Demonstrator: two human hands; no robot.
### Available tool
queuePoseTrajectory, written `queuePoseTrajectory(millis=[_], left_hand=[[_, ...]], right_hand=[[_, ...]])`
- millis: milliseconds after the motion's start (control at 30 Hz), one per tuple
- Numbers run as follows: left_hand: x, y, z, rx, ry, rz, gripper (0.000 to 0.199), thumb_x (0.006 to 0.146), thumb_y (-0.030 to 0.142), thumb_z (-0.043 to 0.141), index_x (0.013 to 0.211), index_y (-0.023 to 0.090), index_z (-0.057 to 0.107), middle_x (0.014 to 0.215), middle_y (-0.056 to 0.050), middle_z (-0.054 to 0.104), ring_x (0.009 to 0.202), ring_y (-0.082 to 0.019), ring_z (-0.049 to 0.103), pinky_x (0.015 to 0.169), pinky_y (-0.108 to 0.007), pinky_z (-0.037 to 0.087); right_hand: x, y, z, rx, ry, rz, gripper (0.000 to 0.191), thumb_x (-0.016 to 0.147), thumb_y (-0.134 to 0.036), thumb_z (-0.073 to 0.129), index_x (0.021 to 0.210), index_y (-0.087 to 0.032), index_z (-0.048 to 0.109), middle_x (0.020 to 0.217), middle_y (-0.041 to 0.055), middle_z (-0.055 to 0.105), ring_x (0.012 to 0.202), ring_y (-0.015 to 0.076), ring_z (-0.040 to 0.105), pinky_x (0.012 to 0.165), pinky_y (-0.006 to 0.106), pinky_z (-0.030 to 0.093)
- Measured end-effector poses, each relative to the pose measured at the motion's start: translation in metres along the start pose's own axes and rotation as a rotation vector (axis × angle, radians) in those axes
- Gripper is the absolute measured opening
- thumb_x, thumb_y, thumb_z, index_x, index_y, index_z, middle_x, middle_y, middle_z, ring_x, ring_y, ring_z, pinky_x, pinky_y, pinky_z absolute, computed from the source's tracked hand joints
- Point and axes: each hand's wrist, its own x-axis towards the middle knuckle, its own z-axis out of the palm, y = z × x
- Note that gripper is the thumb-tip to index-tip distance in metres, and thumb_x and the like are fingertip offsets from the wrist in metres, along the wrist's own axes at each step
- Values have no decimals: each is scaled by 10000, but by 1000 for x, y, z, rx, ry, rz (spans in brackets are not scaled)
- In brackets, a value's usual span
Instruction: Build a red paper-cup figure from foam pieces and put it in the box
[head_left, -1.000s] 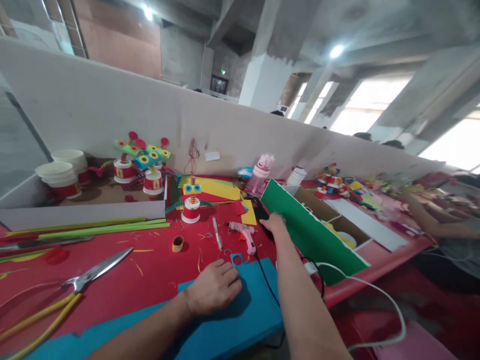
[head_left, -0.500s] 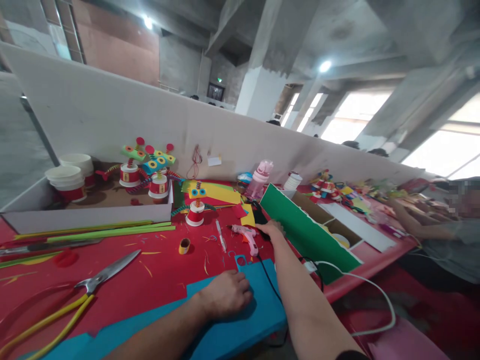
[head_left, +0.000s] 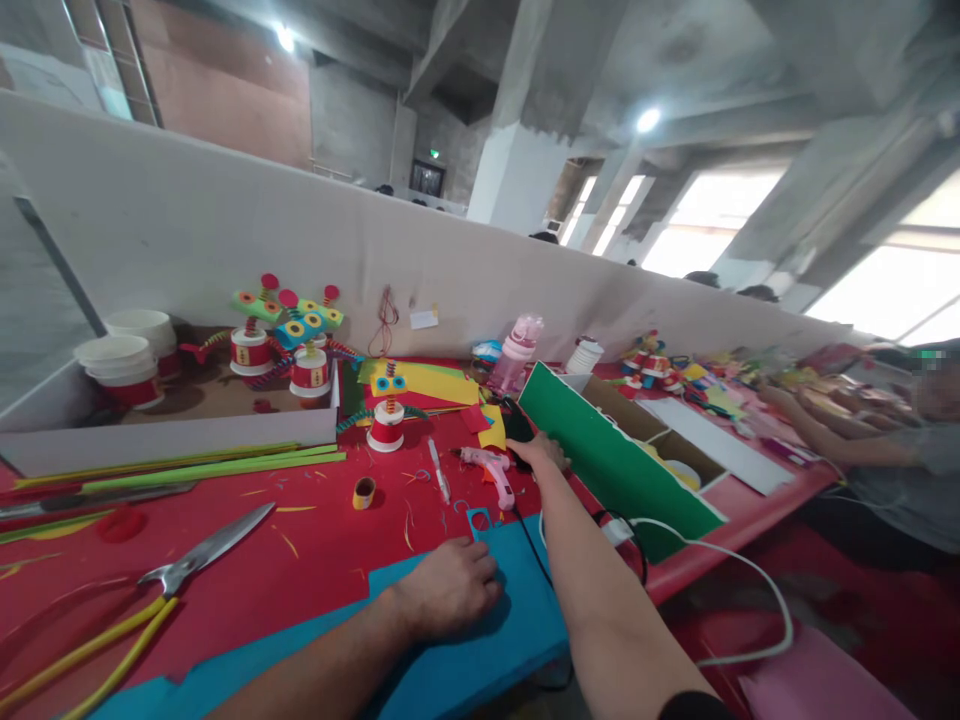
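On the blue sheet, the left hand rests, fingers curled, grip hidden. The right arm is outstretched, its hand at a black object beside the green panel; I cannot tell its grip.

Ahead of you ran a long pale-grey partition; a thin looped red cord and a small white rectangular card showed against it. Before it stood a translucent pink plastic bottle. Beyond, you faced a square concrete pillar, white lower down, and a glowing green sign. Off right: a person in a grey short-sleeved top.
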Motion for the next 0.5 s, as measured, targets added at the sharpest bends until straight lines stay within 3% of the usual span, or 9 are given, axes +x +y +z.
queuePoseTrajectory(millis=[200,300,400,500], left_hand=[[1,-1,3,-8,21,-1,183,908,241,548,745,165,579,727,-37,571,726,-165,515,585,-288,392],[1,0,1,-3,3,-6,180,902,240,558,740,164,577,724,-36,570,725,-166,516,593,-289,399],[1,0,0,16,3,-13,179,900,237,562,737,162,570,723,-36,570,724,-167,519,589,-286,398],[0,-1,1,25,3,-13,165,897,235,566,748,163,567,726,-37,574,721,-171,519,573,-288,390]], right_hand=[[-4,1,-6,-40,0,-45,875,705,-678,638,1307,-59,495,1290,303,523,1221,391,501,951,500,385],[-13,-4,-12,-80,43,-99,722,859,-590,496,1300,-19,481,1281,325,511,1225,392,497,938,487,404],[-28,-18,-13,-129,104,-259,491,975,-354,312,1344,-55,436,1326,284,495,1259,318,492,966,404,399],[-41,-36,-9,-202,47,-440,409,959,-295,355,1276,-98,522,1216,232,605,1160,296,580,911,367,433]])
